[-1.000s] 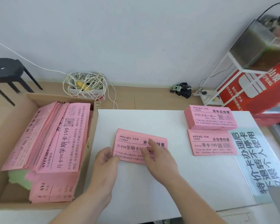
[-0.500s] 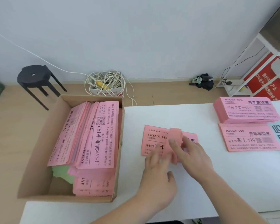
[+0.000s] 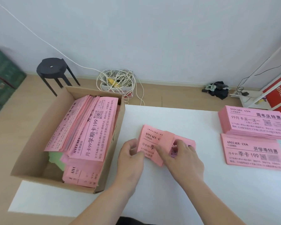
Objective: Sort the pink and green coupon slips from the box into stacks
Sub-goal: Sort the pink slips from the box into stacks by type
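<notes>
**Inspector:** State of the hands?

**Assistant:** The left hand [image 3: 131, 153] grips the left end of a pink bundle [image 3: 148, 140], its fingers curled round the edge. The right hand [image 3: 183, 156] pinches raised slips [image 3: 167, 143] from that bundle between thumb and curled fingers.

**Inspector:** Position of the bundle?

**Assistant:** Mid-way across the white table [image 3: 169, 192], just right of the cardboard box [image 3: 39, 127].

**Inspector:** Box contents?

**Assistant:** Pink slips [image 3: 94, 127] lean in a thick row. Green slips [image 3: 55, 158] show beneath them, near left.

**Inspector:** Sorted piles?

**Assistant:** Two pink ones on the table's right side, the far stack [image 3: 253, 120] and near stack [image 3: 250, 153], just beside each other.
</notes>
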{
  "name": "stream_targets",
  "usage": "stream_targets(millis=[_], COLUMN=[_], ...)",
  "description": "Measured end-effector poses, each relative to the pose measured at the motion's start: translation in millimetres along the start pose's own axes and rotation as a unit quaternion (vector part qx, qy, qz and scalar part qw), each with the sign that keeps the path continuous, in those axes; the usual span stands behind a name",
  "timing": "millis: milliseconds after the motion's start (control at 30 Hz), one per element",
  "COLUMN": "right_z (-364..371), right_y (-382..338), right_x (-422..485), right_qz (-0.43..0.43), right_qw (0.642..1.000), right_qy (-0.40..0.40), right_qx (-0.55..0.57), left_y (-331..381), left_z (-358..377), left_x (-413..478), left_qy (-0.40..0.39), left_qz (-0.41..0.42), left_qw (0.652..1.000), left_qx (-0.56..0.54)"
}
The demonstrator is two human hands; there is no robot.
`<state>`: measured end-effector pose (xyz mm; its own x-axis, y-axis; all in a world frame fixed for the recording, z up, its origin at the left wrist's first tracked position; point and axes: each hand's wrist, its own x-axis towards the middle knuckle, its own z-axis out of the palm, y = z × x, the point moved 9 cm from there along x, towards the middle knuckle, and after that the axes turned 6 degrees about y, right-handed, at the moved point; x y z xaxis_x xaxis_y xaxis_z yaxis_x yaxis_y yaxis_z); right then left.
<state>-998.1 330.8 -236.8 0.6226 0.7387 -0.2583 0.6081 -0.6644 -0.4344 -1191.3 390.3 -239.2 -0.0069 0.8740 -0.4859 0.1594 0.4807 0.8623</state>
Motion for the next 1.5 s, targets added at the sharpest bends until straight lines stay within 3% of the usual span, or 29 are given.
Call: stream_targets(millis=[67,200,333,433,600,800,933,1067,1133,1200,1333,1500], right_z=[0.1,-1.8,-5.4,-5.8,-4.3,-4.6,-4.9,-6.1,-6.8,-6.1,-3.7,-7.0], right_y=[3.1,5.0,10.9,10.6,5.2,-0.1,1.5,4.7,7.2,9.5,9.6,7.7], right_x=[-1.1,-0.4,2.8,2.6,3.2,3.8,3.2,4.2,5.7,7.6,9.4,8.0], right_qz=[0.005,0.012,0.024,0.009,0.014,0.008,0.018,0.022,0.021,0.021,0.013,0.012], right_qw=[1.0,0.999,0.998,0.999,1.0,1.0,1.0,0.999,0.999,1.0,1.0,1.0], right_qy=[0.0,0.001,-0.008,0.005,0.016,0.022,0.021,0.008,0.007,0.008,0.013,0.014], right_qx=[0.016,0.03,0.061,0.04,0.014,0.001,0.015,0.031,0.027,0.018,0.009,0.007], left_y=[8.5,-5.4,-17.8,-22.3,-18.4,-16.9,-0.3,-6.2,-15.1,-18.9,-11.9,-9.6], left_z=[8.6,33.7,38.3,33.5,3.8,-1.3,13.7,35.2,40.7,38.5,8.7,9.3], left_x=[-6.0,-25.2,-33.8,-26.4,-5.0,4.0,-5.6,-27.3,-31.1,-24.5,8.5,26.8], left_qy=[-0.04,-0.115,-0.154,-0.163,-0.058,-0.041,-0.099,-0.169,-0.193,-0.195,-0.065,-0.041], left_qz=[0.049,0.162,0.205,0.157,0.018,-0.058,0.037,0.163,0.181,0.147,0.034,-0.049], left_qw=[0.998,0.961,0.928,0.947,0.994,0.997,0.994,0.954,0.937,0.946,0.992,0.998], left_qx=[0.025,0.19,0.269,0.229,0.091,-0.006,0.032,0.184,0.229,0.213,0.107,0.024])
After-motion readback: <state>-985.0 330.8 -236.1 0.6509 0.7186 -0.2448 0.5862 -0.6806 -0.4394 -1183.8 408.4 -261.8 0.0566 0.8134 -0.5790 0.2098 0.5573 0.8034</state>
